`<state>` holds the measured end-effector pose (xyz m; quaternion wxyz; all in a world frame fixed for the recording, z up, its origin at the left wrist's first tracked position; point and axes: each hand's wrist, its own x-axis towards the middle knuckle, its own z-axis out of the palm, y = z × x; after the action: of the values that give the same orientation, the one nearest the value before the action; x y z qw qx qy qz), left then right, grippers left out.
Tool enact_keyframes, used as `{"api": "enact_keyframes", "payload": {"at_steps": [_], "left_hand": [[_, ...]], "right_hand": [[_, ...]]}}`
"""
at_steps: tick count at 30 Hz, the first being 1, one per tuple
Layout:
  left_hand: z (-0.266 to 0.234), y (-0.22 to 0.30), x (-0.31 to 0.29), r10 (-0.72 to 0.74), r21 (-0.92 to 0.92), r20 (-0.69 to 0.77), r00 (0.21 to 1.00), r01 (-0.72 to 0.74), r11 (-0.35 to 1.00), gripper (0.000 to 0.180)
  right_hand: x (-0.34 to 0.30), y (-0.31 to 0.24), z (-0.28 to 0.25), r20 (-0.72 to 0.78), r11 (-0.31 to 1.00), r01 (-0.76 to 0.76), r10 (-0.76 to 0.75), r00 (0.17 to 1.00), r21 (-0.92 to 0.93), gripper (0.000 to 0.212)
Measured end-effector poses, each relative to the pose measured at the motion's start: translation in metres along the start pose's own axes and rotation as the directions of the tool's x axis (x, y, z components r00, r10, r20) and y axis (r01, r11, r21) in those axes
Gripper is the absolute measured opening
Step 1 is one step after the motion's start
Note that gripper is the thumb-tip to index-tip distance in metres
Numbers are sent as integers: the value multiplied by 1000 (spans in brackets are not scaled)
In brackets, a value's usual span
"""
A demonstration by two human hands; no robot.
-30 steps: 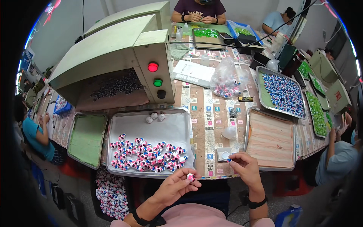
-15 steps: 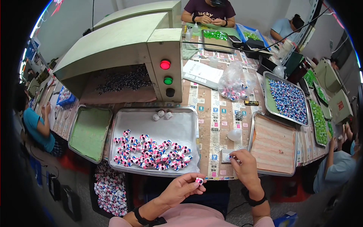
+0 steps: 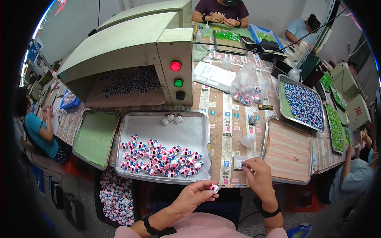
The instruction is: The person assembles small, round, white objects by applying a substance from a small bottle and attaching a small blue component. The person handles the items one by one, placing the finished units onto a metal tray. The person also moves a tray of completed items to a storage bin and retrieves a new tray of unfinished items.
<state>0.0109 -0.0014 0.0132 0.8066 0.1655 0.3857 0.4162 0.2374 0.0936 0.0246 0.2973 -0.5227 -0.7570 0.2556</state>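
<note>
My left hand (image 3: 193, 197) is closed around a small figurine (image 3: 214, 189), white with pink and dark patches, pinched between thumb and fingers just off the table's front edge. To its right, my right hand (image 3: 260, 176) has thumb and forefinger pressed together over a small grey block with a white top (image 3: 239, 162). Anything between those fingertips is too small to make out. Left of the hands, a metal tray (image 3: 190, 129) lined with white sheet carries many similar figurines (image 3: 158, 158) in white, pink and blue, plus several plain white pieces (image 3: 171, 118) at its far edge.
Behind the tray stands a large box-shaped machine (image 3: 174, 51) with red and green lights. A green-lined tray (image 3: 95, 139) lies left, a peach-lined tray (image 3: 287, 150) right. Nearby are a squeeze bottle (image 3: 247, 140), a bag of pieces (image 3: 249, 85) and a bin (image 3: 118, 198) below. Other people work around.
My left hand has turned the figurine slightly and shifted it a little rightward and up. The right hand stays by the small block. The whole view has shifted slightly.
</note>
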Motion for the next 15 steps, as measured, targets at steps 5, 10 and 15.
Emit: {"api": "enact_keyframes", "payload": {"at_steps": [5,10,15], "left_hand": [[2,-5,5,22,-45,13,1000,-21,999,35],[5,-5,7,34,-28,11,999,-33,999,35],[5,-5,8,40,-26,5,999,-40,999,35]], "right_hand": [[-14,-34,-10,114,962,-109,83,990,250,16],[-30,-41,0,178,871,-109,25,984,479,16],[-35,-44,5,210,838,-152,46,977,524,15]]}}
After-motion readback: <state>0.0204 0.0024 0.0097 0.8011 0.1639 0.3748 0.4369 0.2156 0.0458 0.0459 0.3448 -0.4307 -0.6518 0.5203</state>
